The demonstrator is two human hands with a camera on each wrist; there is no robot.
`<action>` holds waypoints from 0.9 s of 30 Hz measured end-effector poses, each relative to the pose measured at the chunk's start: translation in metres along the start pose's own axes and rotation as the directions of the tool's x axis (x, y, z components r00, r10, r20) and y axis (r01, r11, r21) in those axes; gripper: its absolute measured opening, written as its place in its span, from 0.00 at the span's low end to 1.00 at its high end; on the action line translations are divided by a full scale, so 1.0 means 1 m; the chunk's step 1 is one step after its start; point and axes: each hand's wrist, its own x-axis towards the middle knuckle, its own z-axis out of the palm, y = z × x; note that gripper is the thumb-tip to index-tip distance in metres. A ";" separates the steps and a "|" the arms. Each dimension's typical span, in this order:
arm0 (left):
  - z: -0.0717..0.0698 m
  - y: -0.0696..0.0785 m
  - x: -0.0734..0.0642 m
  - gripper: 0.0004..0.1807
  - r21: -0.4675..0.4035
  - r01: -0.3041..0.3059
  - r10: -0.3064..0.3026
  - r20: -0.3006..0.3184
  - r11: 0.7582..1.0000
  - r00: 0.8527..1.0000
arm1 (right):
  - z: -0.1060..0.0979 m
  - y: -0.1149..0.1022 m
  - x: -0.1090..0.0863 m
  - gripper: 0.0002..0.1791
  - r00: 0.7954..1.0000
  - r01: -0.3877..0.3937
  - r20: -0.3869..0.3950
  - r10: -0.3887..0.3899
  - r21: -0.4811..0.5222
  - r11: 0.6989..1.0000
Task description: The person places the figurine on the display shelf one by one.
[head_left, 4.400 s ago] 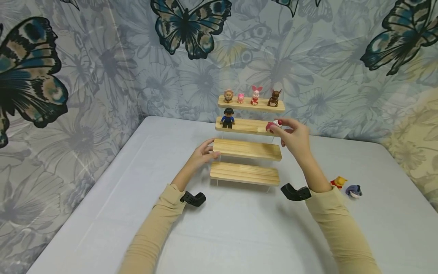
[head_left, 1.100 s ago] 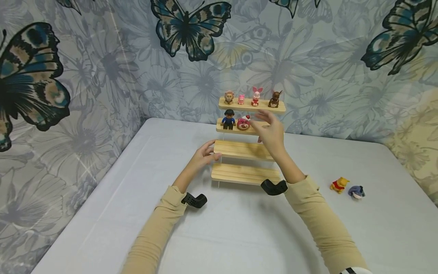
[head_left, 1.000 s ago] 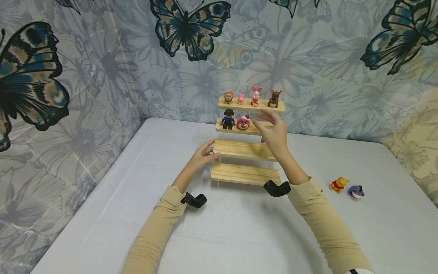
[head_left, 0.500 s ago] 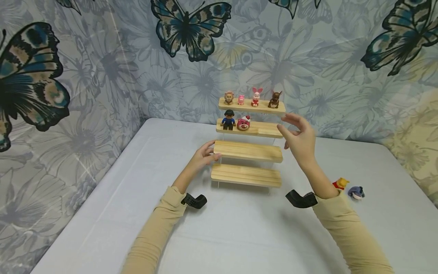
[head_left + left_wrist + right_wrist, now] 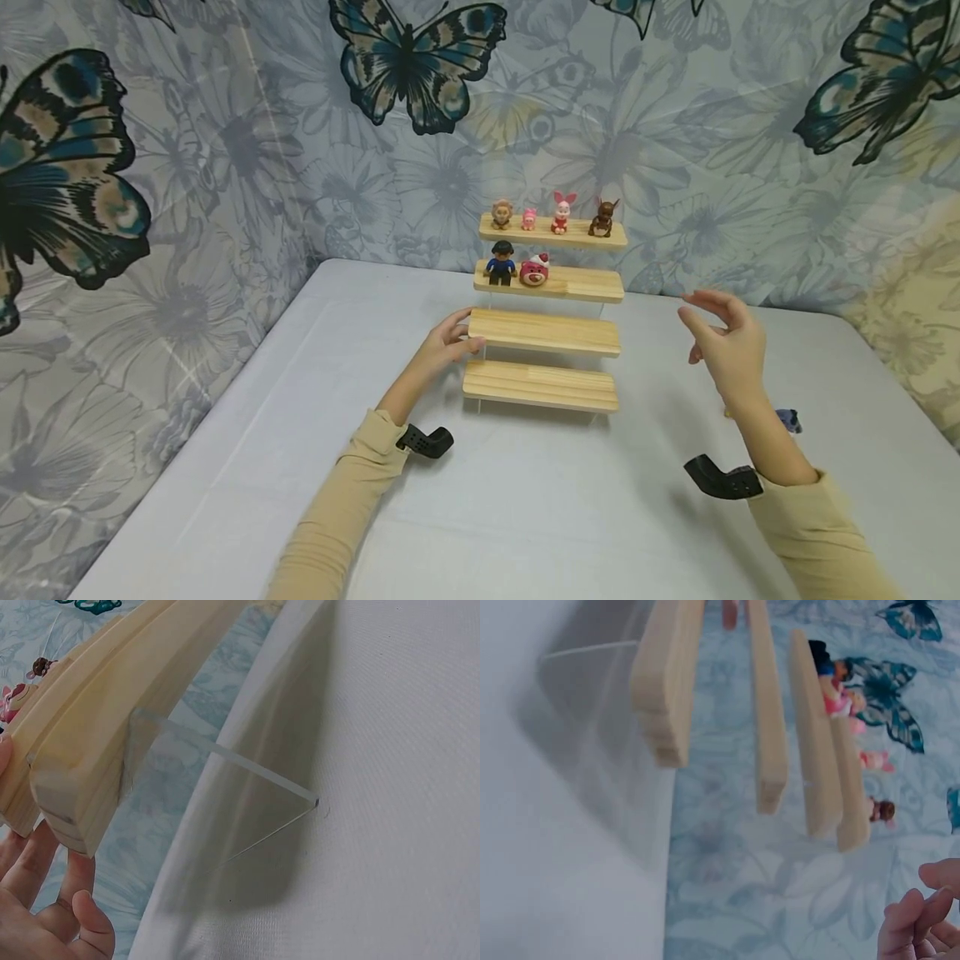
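My left hand (image 5: 444,343) grips the left end of a wooden tiered display shelf (image 5: 544,332), at its second step from the bottom. In the left wrist view, fingers (image 5: 31,870) reach around that board's end. My right hand (image 5: 731,350) is in the air to the right of the shelf, fingers bent loosely, nothing between them. On the second step from the top sit a dark-haired toy figure in blue (image 5: 500,263) and a pink bear figurine with a red-and-white hat (image 5: 535,270). The top step bears a lion (image 5: 502,214), two pink figurines and a brown one (image 5: 602,218).
Beyond my right forearm lies a blue-grey donkey figurine (image 5: 789,420). A yellow figurine beside it is almost wholly hidden by the arm. The white-covered table (image 5: 525,500) meets a butterfly-patterned backdrop (image 5: 450,183). Clear supports hold the shelf boards.
The pink bear figurine, earlier in my right hand, now sits beside the figure in blue. My right hand has let go and moved right, away from the shelf. My left hand stays put.
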 end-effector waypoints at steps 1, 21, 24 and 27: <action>0.000 0.000 0.000 0.35 -0.003 0.000 0.000 -0.003 1.000 1.000 | -0.003 -0.003 -0.004 0.17 1.000 -0.011 -0.002 0.010 -0.013 1.000; -0.002 0.005 -0.003 0.34 -0.005 0.003 -0.003 0.021 1.000 1.000 | -0.088 0.113 -0.020 0.28 0.944 -0.279 0.106 0.313 -0.252 0.926; -0.002 0.005 -0.003 0.34 -0.022 0.002 -0.002 0.035 1.000 0.999 | -0.096 0.123 -0.024 0.28 0.939 -0.299 0.089 0.332 -0.267 0.916; -0.003 0.004 -0.001 0.34 -0.019 -0.001 0.001 0.036 1.000 0.999 | -0.101 0.127 -0.029 0.26 0.937 -0.312 0.061 0.343 -0.287 0.906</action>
